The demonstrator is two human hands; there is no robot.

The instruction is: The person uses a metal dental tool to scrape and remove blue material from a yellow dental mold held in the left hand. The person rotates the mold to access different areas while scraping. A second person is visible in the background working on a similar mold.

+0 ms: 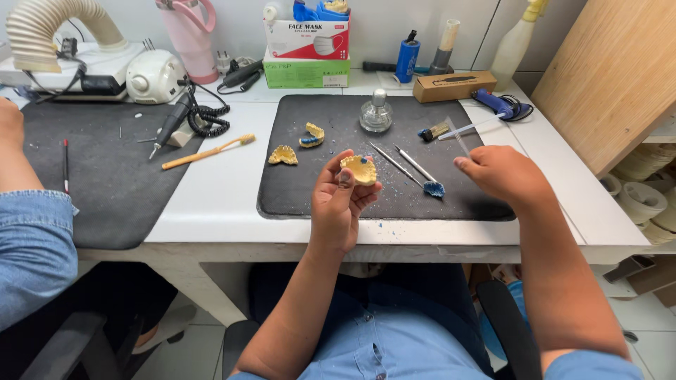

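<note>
My left hand (340, 200) holds a yellow dental cast (360, 169) with a small blue spot, raised over the front of the dark mat (296, 193). My right hand (501, 172) hovers at the mat's right side with its fingers curled around a thin clear stick (456, 135). Between the hands lie two metal hand tools (405, 164) and a lump of blue wax (434, 188). Two more yellow casts (283, 155) (312, 135) rest on the mat to the left.
A glass burner (376, 112), a small brush (433, 131) and a blue glue gun (501, 104) sit at the mat's back. Boxes (307, 49) and bottles line the wall. Another person's sleeve (35, 246) is at the left by a second mat, a handpiece (171, 123) and a yellow toothbrush (208, 151).
</note>
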